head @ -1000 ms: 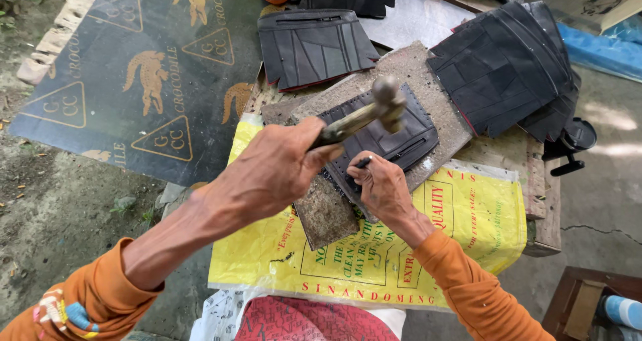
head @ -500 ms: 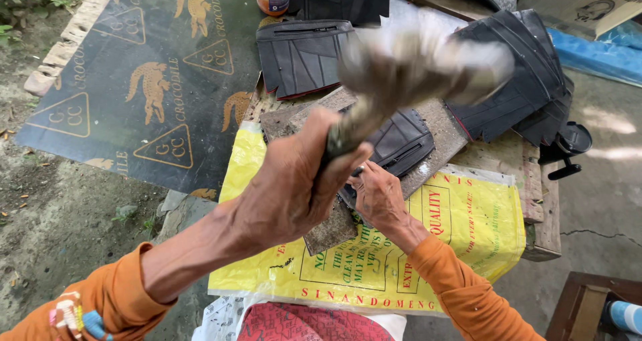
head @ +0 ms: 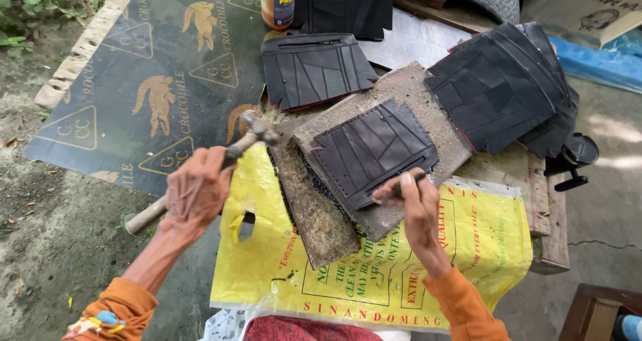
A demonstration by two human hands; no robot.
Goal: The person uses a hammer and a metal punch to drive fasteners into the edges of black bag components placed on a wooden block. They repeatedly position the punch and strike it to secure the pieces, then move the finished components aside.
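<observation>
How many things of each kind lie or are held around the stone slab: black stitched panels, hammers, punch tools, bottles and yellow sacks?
Black stitched panels: 3, on the slab, behind it, at right
Hammers: 1, in the left hand, head raised
Punch tools: 1, in the right hand
Bottles: 1
Yellow sacks: 1
Total: 7

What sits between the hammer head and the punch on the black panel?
Nothing visible. The left hand holds the hammer off to the left of the black stitched panel; the right hand pins a slim punch at its near edge.
</observation>
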